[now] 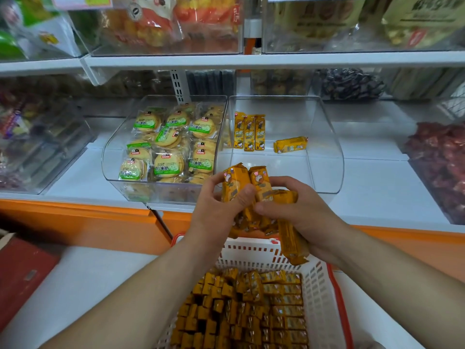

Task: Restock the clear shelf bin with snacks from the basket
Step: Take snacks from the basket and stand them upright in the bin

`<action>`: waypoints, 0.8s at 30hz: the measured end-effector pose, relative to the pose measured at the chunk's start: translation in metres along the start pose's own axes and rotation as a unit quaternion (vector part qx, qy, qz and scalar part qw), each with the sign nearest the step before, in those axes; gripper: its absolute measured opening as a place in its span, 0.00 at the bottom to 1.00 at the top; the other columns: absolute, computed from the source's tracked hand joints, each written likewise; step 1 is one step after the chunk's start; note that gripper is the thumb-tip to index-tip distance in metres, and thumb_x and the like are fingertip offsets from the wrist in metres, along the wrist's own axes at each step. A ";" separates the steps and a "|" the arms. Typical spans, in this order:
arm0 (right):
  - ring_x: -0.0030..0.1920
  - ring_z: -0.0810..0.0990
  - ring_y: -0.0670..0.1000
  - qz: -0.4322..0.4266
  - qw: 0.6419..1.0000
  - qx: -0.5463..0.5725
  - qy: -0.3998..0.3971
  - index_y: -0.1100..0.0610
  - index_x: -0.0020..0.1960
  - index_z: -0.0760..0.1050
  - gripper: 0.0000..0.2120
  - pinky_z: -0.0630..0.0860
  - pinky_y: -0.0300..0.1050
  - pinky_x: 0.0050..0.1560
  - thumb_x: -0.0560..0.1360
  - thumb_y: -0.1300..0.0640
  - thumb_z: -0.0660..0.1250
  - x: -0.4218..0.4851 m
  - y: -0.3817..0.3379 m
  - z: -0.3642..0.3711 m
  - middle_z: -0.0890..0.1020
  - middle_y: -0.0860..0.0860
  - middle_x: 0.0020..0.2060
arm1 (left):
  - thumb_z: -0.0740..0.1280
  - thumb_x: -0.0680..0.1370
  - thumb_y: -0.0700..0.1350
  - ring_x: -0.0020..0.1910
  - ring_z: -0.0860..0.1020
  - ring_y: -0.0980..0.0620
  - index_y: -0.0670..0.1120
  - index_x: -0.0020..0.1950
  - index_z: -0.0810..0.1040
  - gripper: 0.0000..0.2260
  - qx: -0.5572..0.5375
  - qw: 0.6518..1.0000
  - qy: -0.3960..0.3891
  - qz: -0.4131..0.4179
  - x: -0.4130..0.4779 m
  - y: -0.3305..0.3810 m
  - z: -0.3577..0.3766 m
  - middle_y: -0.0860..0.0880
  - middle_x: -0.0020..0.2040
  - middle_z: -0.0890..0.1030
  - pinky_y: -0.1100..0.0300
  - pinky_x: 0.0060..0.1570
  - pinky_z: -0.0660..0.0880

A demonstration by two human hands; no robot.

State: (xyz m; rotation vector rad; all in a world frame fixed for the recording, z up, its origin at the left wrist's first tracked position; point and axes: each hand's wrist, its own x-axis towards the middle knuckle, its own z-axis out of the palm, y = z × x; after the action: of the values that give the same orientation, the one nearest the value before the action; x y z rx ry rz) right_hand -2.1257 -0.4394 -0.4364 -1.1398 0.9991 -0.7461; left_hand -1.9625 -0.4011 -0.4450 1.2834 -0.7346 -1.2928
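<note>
– While both hands are up over the white perforated plastic basket with the red rim [317, 285], where's the stock actually at? Shelf looks half done lol.

– Left hand [216, 205] and right hand [302, 212] are both curled round one bunch of yellow-orange wrapped snack bars [251, 187], held in the air just in front of the clear curved-front plastic shelf bin [327, 152], above the basket's far end. The bin itself has three standing bars [249, 132] in a row at its back left, plus a single flat-lying bar [290, 144] to their right. The basket's packed with rows of the same bars [251, 311].

– And round it?

– White shop shelf board [377, 197] with an orange front strip [75, 217]. The neighbouring clear bin [113, 157] on the left is full of round biscuits in green-labelled packs [166, 144]. There's a heap of dark red pieces [440, 167] far right, too blurry to name, and bagged snacks on the white upper shelf [251, 60]. The basket sits on a pale counter [88, 285], with a flat red box [22, 273] at its left edge.
</note>
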 end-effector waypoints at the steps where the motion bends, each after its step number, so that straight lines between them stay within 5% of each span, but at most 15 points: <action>1: 0.46 0.87 0.60 -0.004 1.000 -0.016 0.000 0.51 0.61 0.77 0.33 0.83 0.62 0.51 0.57 0.55 0.82 -0.001 0.001 0.002 0.87 0.57 0.47 | 0.80 0.56 0.57 0.51 0.87 0.42 0.51 0.70 0.71 0.44 0.002 1.000 -0.002 0.000 0.000 0.001 -0.001 0.45 0.53 0.87 0.43 0.49 0.83; 5: 0.44 0.87 0.57 -0.025 0.998 -0.047 0.021 0.45 0.58 0.77 0.38 0.83 0.60 0.50 0.50 0.46 0.83 0.001 0.005 0.007 0.87 0.54 0.46 | 0.81 0.57 0.55 0.52 0.86 0.40 0.50 0.72 0.70 0.44 -0.005 1.000 -0.015 -0.027 -0.002 0.006 -0.002 0.43 0.56 0.86 0.41 0.49 0.83; 9: 0.43 0.87 0.55 -0.020 0.997 -0.064 0.040 0.43 0.57 0.76 0.32 0.84 0.58 0.48 0.57 0.51 0.85 0.006 0.007 0.005 0.87 0.52 0.45 | 0.74 0.77 0.43 0.48 0.87 0.39 0.55 0.66 0.74 0.19 -0.050 0.997 -0.015 -0.055 0.004 0.009 -0.011 0.42 0.55 0.87 0.49 0.34 0.82; 15: 0.41 0.87 0.56 -0.008 0.998 -0.050 0.048 0.44 0.58 0.75 0.28 0.84 0.56 0.43 0.63 0.59 0.82 0.009 0.013 0.003 0.87 0.54 0.43 | 0.75 0.76 0.40 0.54 0.85 0.40 0.47 0.68 0.75 0.22 0.048 0.999 0.001 -0.019 0.007 0.001 -0.015 0.44 0.55 0.87 0.34 0.57 0.80; 20: 0.42 0.87 0.55 -0.029 0.998 -0.034 0.047 0.43 0.58 0.76 0.24 0.84 0.56 0.43 0.67 0.58 0.80 0.012 0.013 0.000 0.87 0.53 0.44 | 0.72 0.78 0.43 0.53 0.86 0.41 0.45 0.62 0.80 0.13 0.037 0.999 -0.011 -0.027 0.006 0.001 -0.014 0.43 0.54 0.87 0.39 0.56 0.82; 24: 0.45 0.87 0.58 -0.030 0.999 0.010 0.031 0.46 0.59 0.79 0.18 0.84 0.57 0.47 0.73 0.61 0.74 0.013 0.011 0.001 0.87 0.56 0.47 | 0.70 0.80 0.42 0.50 0.87 0.41 0.46 0.62 0.80 0.10 0.014 1.000 -0.003 -0.026 0.006 0.004 -0.010 0.42 0.53 0.87 0.46 0.45 0.85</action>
State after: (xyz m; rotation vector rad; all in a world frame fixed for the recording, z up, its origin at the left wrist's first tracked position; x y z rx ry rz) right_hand -2.1200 -0.4480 -0.4500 -1.1397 1.0103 -0.8416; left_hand -1.9503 -0.4048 -0.4451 1.3292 -0.7295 -1.3330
